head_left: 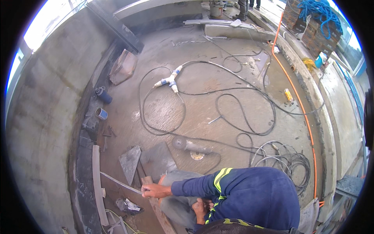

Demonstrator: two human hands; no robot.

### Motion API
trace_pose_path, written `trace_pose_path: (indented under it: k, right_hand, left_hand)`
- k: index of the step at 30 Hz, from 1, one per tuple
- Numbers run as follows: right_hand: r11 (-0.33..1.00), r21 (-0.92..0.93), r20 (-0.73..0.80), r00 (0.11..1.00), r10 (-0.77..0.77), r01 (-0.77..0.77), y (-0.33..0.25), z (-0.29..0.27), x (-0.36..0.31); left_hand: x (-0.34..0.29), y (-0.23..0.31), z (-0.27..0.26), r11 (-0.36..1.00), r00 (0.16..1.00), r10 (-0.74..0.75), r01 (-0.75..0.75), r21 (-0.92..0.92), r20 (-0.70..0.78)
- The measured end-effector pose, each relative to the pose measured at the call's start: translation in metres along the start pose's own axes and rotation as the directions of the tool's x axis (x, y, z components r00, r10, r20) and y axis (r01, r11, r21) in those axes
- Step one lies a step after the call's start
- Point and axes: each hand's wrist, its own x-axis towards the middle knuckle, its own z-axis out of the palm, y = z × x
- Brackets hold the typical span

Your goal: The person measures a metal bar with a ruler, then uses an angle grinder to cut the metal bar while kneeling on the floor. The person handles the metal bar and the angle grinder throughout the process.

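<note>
My right hand reaches left and is closed on one end of a thin pale strip. The strip looks like a tape measure blade, and its far end meets a long grey edging piece. My left hand stays close to my body beside my bent knee, its fingers curled; what they hold, if anything, is hidden. Under my right hand runs a wooden board. Two dark stone slabs, one a pointed piece and one squarer, lie just beyond it.
An angle grinder lies past my knee. Black cable loops across the wet floor from a three-way connector to a coil. An orange hose follows the right kerb. A can stands left; another person's legs show far back.
</note>
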Motion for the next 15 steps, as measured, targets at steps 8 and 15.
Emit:
trace_pose_path:
  k: [8,15]
  right_hand:
    - [0.998,0.058,0.027,1.000,0.012,-0.014,0.001,0.009,0.006]
    - [0.997,0.071,0.044,0.999,0.023,-0.026,-0.005,0.013,0.006]
  left_hand:
    - [-0.004,-0.006,-0.003,1.000,0.999,0.014,-0.014,-0.011,-0.041]
    - [-0.008,-0.011,-0.006,0.999,0.998,0.044,-0.045,-0.014,-0.040]
